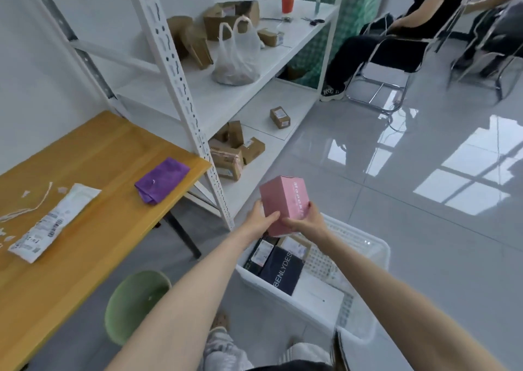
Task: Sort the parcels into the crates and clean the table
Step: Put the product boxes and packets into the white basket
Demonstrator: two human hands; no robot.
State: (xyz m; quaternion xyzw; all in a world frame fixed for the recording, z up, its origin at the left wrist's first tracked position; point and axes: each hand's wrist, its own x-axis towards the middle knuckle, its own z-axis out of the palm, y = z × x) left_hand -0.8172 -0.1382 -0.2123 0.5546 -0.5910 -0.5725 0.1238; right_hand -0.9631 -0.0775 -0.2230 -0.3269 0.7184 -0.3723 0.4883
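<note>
– Pink box (284, 203), where?
– Centre of the frame, a bit below middle. Held in the air over the upper left end of the white crate (377, 260), not touching it. Tilted slightly, pale lettering running down its right face.
– Hands?
– Both on it. Left hand (259, 219) grips the lower left side, thumb across the front. Right hand (307, 223) grips the lower right edge, fingers curled up the lettered face.
– Crate contents?
– Dark navy box (283, 271) with white print, a black box (259, 254) with a white label just left of it, a brown carton (295, 246) behind them, a flat white box (318, 297) to the lower right. All packed at the left end, touching.
– Table?
– Wooden table (99, 150), left of frame. Purple cloth (161, 179) folded near its right edge. White mailer bag (53, 220) with barcode labels lying flat further left. Paper scraps (31, 206) beside the bag, far left.
– Anything else?
– White metal rack (169, 59), upper middle, cardboard boxes (229, 155) on its shelves plus a clear plastic bag (237, 56). Green round thing (135, 302) on the floor under the table edge, stool or bin, cannot tell. Seated person (424, 17) on a folding chair (390, 87), upper right.
</note>
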